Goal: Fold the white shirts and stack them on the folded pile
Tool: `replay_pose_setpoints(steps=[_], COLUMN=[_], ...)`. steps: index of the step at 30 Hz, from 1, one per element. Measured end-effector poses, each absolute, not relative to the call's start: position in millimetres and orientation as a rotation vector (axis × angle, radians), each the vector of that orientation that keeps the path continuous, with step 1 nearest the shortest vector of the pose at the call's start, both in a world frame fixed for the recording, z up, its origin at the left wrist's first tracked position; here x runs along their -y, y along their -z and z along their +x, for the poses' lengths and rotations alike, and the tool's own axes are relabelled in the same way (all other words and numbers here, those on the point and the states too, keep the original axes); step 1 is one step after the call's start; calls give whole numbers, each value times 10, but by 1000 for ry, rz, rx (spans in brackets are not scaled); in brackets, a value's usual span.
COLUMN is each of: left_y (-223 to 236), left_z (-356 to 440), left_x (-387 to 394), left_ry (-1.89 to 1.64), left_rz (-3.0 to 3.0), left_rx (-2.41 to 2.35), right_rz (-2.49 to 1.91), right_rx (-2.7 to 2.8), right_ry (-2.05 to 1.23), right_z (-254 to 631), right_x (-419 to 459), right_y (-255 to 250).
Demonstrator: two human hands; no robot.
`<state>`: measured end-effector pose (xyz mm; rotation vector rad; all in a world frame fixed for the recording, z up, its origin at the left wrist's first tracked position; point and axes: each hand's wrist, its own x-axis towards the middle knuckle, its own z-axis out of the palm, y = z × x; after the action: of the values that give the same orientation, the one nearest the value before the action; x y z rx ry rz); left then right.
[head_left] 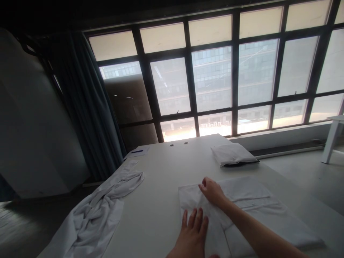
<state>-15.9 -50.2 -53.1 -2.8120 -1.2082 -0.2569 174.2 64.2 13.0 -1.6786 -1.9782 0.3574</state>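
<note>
A white garment (249, 211) lies partly folded flat on the white table (161, 200), at the near right. My left hand (194, 234) rests flat on its near left part, fingers stretched out and apart. My right hand (212, 191) reaches across to the garment's left edge, with its fingers curled down onto the cloth there. Whether they pinch the cloth I cannot make out.
A folded white and dark stack (233, 154) sits at the table's far right. A crumpled white cloth (102, 211) hangs over the left edge. A paper with a pen (137, 152) lies at the far left corner. Large windows (215, 79) stand behind; a white table leg (331, 139) at right.
</note>
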Motion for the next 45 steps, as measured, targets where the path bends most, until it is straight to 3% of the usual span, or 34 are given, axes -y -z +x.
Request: replay_pose_setpoints(steps=[9,22,31,39,45], left_y=[837,806,706,667,637], left_z=[-167,-219,-216,-209,-213], left_x=[363,395,436,460,464], left_ry=[179,315,332,327,307], left_rz=[-2644,-2624,-2681,-2690,-2721], left_rx=[1173,1126,1119,1127,1140], right_rz=[-1704,-1705,-1745,-1740,-1887], right_rx=[1981,2147,2195,2058,2143], right_ry=[-408,-390,-869,-987,-836], right_z=[1807,1905,2373,2362,2442], right_x=[-931,-877,-1030,-995,-1010], right_y=[186,66,-128,-101,-101])
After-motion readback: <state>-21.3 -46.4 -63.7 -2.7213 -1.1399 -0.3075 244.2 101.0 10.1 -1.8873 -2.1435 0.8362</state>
